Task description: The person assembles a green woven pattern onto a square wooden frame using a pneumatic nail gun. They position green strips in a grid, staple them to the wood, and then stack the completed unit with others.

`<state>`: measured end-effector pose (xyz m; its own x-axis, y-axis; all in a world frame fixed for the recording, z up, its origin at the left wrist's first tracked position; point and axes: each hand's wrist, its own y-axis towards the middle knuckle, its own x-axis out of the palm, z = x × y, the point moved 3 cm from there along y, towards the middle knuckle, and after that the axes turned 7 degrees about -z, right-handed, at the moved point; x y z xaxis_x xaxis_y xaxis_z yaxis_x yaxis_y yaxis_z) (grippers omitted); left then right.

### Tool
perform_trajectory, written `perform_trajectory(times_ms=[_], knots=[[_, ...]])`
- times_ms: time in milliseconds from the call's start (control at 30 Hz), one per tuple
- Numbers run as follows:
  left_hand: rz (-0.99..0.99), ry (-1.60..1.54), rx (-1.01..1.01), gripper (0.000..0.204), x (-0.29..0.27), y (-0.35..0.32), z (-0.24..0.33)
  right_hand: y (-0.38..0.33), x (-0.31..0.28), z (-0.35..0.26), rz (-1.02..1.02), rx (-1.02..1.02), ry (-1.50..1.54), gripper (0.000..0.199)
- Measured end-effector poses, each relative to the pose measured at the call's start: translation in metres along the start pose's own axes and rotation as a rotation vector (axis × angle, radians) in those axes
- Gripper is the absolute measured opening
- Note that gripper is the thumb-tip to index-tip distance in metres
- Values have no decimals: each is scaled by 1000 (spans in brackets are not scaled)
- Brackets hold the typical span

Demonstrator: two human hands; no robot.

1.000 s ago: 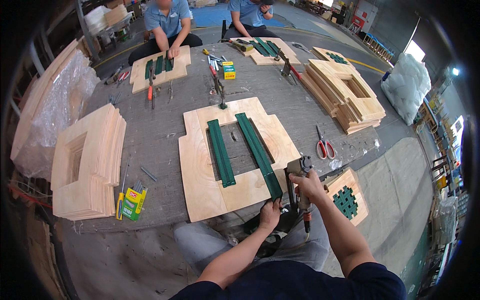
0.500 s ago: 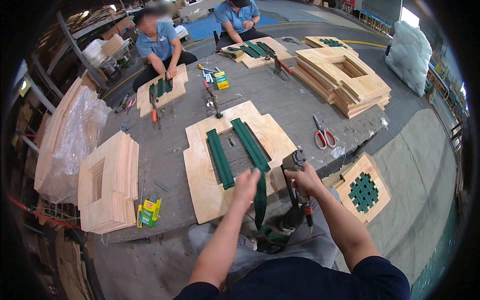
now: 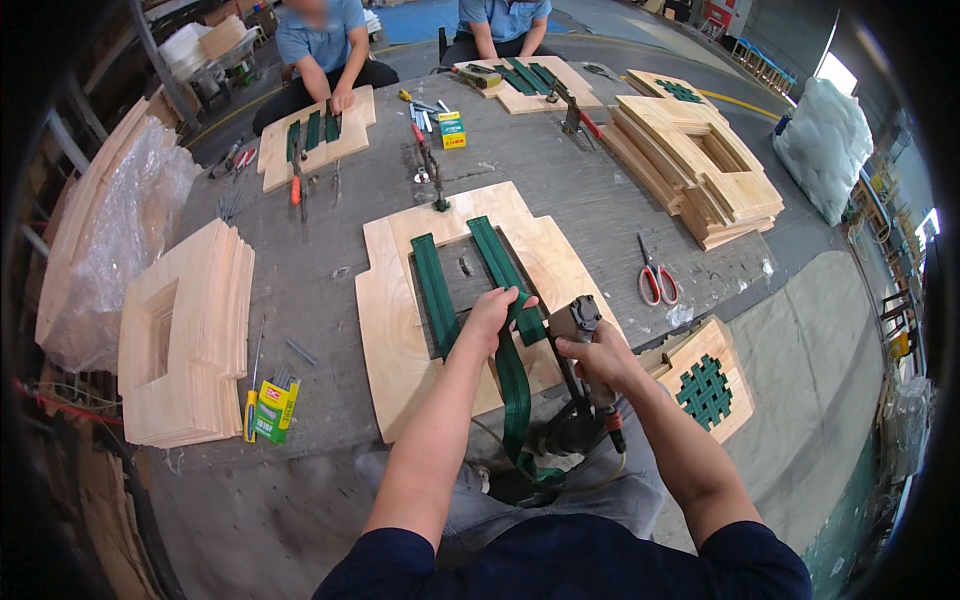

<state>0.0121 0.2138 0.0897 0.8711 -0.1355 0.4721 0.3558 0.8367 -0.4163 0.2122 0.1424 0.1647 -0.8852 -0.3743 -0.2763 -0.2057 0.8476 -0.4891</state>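
Observation:
A pale wooden panel with a rectangular opening lies in front of me, its near end at the table's edge. Two green webbing straps run lengthwise over the opening, a left strap and a right one. My left hand is closed on a loose length of green webbing above the near part of the right strap; the rest hangs down toward my lap. In my right hand is a pneumatic staple gun, held by its grip at the panel's near right corner, with an air hose attached.
Stacks of cut panels stand left and far right. Scissors, a green staple box and a clamp lie on the table. A woven panel sits right. Two people work across the table.
My left hand has moved up and forward over the panel with the webbing, which now bends over near the right strap. The staple gun stays in my right hand, close to the same corner.

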Motion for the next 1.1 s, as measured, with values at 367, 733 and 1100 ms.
perform_trajectory(times_ms=[367, 733, 1100], knots=[[3, -78, -29, 27, -11, 3, 5, 4, 16, -18, -16, 61, -85, 33], [-30, -57, -4, 26, -16, 6, 1, 6, 35, -8, -36, -10, -44, 36], [5, -87, -47, 31, -13, 7, -1, 0, 33, -13, -95, 65, -8, 41]])
